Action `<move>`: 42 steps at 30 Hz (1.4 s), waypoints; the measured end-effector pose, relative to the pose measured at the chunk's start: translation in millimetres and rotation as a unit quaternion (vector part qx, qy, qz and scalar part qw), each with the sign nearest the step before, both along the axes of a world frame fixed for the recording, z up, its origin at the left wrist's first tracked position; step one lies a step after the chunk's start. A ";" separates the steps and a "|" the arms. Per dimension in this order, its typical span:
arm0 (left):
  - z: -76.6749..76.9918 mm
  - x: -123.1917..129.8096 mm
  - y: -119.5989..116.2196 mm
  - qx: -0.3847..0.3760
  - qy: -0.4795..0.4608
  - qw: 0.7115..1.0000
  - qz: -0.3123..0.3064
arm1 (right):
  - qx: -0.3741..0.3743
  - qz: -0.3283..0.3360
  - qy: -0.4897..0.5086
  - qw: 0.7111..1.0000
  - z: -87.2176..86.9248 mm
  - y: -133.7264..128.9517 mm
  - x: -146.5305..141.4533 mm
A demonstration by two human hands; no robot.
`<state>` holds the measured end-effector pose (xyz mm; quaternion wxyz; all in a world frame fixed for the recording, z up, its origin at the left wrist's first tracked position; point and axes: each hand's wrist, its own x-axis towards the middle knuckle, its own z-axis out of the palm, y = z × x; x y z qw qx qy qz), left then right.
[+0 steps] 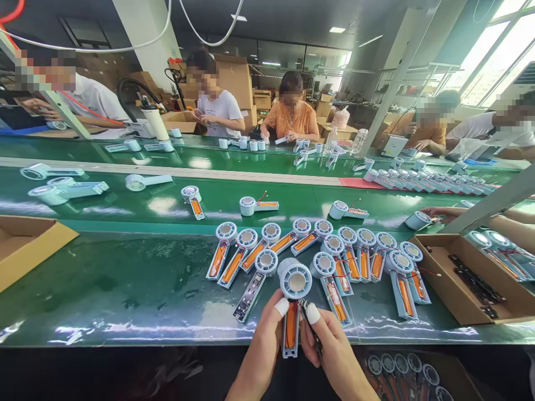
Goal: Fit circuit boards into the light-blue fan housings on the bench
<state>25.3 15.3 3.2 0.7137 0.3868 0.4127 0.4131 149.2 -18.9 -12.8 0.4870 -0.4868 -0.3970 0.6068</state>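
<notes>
Between my hands, at the bench's front edge, is a light-blue handheld fan housing (296,280) with a round head and an orange battery in its open handle. My left hand (267,334) is closed around the handle's left side, a white cover on its thumb. In my right hand (328,337), also with a white-covered thumb, a narrow dark circuit board (312,326) is pinched beside the handle, near the wires below the head. Left of them lies a fan housing with a dark circuit board (249,298) showing in its handle. Several similar housings with orange batteries (334,298) lie close around.
A cardboard box (443,301) at the right holds dark circuit boards. Another carton (37,245) stands at the left edge. More fan housings (247,206) lie along the green conveyor (217,195). A co-worker's hand (445,213) reaches in at right; several people sit opposite.
</notes>
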 end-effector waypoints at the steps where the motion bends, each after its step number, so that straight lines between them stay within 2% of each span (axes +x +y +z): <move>1: -0.8 0.2 -1.6 0.011 0.000 1.000 -0.003 | -0.004 -0.013 0.002 1.000 -0.2 0.9 -1.1; 4: -5.5 0.9 -7.2 0.044 0.050 0.998 0.012 | -0.031 -0.031 0.012 0.999 -1.7 3.2 -2.7; 7: -17.0 1.9 -11.4 0.055 0.113 0.992 0.030 | -0.052 -0.037 0.020 0.998 -3.3 3.7 -2.7; 11: -31.0 1.9 -11.8 0.024 0.163 0.983 0.075 | -0.023 -0.071 -0.033 0.997 -3.2 -2.1 -1.3; 15: -27.5 3.7 -7.4 -0.001 0.177 0.981 0.081 | 0.050 -0.139 -0.117 0.982 -12.9 -17.0 -4.3; 19: -20.5 7.6 -2.9 -0.013 0.182 0.978 0.099 | 0.110 -0.158 -0.202 0.960 -30.0 -28.0 -10.3; 21: -18.7 7.1 -1.8 -0.012 0.188 0.979 0.083 | 0.121 -0.171 -0.218 0.953 -34.7 -29.3 -10.8; 25: -18.1 3.3 -2.0 -0.015 0.165 0.985 0.054 | 0.125 -0.177 -0.228 0.949 -34.8 -28.5 -7.2; 31: -21.6 9.9 -1.9 0.026 0.175 0.982 0.061 | 0.179 -0.182 -0.274 0.927 -36.2 -29.8 -7.0; 35: -21.0 9.5 0.7 0.013 0.171 0.983 0.064 | 0.179 -0.189 -0.317 0.912 -40.7 -29.4 -5.0; 39: -23.2 5.6 1.7 -0.047 0.006 0.998 0.028 | 0.216 -0.161 -0.413 0.870 -41.6 -28.7 3.1; 40: -24.3 5.6 1.2 -0.046 -0.018 0.999 0.024 | 0.231 -0.150 -0.434 0.858 -41.3 -28.6 4.9; 42: -26.7 7.2 -0.7 -0.038 0.008 0.998 0.043 | 0.255 -0.133 -0.468 0.836 -40.8 -28.4 7.2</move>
